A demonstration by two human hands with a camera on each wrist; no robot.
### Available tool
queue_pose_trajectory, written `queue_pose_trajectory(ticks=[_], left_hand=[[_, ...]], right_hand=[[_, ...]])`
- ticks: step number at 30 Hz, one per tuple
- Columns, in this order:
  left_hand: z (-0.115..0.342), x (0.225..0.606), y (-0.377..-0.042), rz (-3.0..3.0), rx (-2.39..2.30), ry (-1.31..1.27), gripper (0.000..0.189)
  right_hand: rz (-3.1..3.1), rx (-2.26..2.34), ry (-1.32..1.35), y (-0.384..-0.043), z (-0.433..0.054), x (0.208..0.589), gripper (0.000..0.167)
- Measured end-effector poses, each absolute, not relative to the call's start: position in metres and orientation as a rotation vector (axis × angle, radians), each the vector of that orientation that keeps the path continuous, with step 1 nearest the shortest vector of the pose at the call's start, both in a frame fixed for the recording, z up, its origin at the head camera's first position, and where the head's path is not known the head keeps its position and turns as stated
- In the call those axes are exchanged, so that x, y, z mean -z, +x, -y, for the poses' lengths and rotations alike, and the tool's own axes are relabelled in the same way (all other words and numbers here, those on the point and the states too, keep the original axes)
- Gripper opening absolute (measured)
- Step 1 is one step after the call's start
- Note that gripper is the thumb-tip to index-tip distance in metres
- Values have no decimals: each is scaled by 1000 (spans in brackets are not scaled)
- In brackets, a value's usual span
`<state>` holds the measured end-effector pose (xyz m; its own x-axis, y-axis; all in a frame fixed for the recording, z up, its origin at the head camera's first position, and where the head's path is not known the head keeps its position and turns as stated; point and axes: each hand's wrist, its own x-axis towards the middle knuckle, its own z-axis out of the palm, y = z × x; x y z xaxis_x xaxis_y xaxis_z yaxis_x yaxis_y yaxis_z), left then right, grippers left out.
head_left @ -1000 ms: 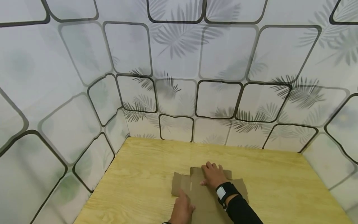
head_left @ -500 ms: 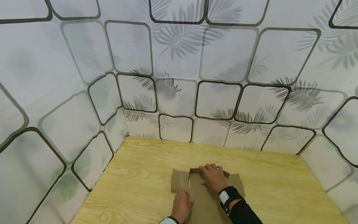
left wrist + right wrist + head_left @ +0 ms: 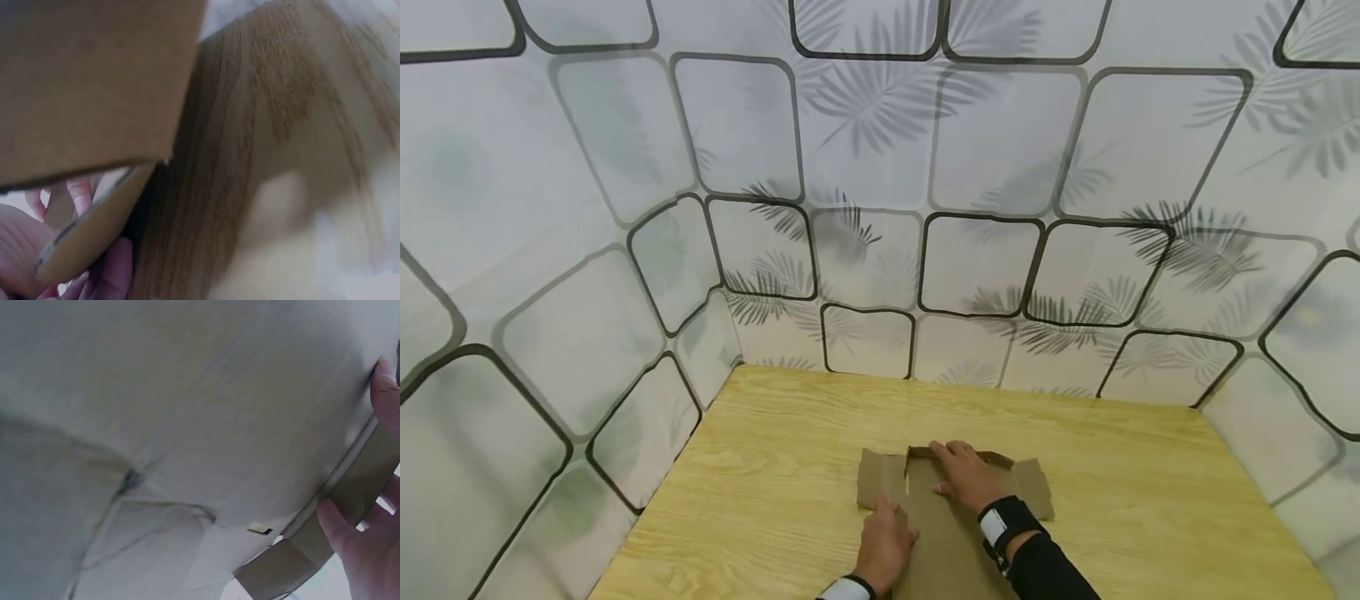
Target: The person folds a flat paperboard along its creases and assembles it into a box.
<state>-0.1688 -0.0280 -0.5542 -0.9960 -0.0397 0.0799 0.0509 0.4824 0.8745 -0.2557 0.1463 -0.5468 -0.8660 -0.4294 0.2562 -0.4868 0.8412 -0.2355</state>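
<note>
An unfolded brown cardboard box (image 3: 951,546) lies on the table below me in the head view. My left hand (image 3: 883,546) pinches its left edge; in the left wrist view fingers (image 3: 115,269) lie against a bent strip of cardboard (image 3: 94,240), under a larger panel (image 3: 87,87). At the far end, my right hand (image 3: 967,479) grips the narrow end flap (image 3: 919,452), which stands raised. The right wrist view has fingers and thumb on both sides of that flap (image 3: 278,569), near a small slot (image 3: 259,530). Side flaps stick out left (image 3: 880,479) and right (image 3: 1034,487).
The wood-grain table (image 3: 775,467) extends around the cardboard on both sides. Patterned cloth walls (image 3: 872,275) enclose its back and sides. Black straps with white pieces (image 3: 996,527) sit on both wrists.
The far end flap, flat a second ago, has been folded up by my right hand. My left hand stays at the left edge, and the cardboard has shifted slightly.
</note>
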Motion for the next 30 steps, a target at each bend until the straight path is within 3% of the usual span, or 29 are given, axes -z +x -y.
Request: queue_pose_trajectory(ticks=[6, 11, 14, 17, 22, 30], left_hand=[[49, 548, -168, 2618, 1798, -241, 34], [52, 542, -171, 2622, 1626, -278, 33], [45, 542, -173, 2632, 1355, -154, 47], [38, 542, -179, 2620, 1116, 15, 73], [34, 541, -189, 2615, 1057, 174, 109], [37, 533, -195, 2609, 1223, 234, 109]], right_hand=[[2801, -432, 777, -257, -153, 552, 68], [2823, -441, 775, -258, -156, 552, 68], [2849, -468, 776, -258, -156, 552, 67], [2863, -491, 785, -258, -156, 552, 67], [2876, -520, 788, -258, -156, 552, 67], [2940, -660, 793, -259, -157, 543, 60]])
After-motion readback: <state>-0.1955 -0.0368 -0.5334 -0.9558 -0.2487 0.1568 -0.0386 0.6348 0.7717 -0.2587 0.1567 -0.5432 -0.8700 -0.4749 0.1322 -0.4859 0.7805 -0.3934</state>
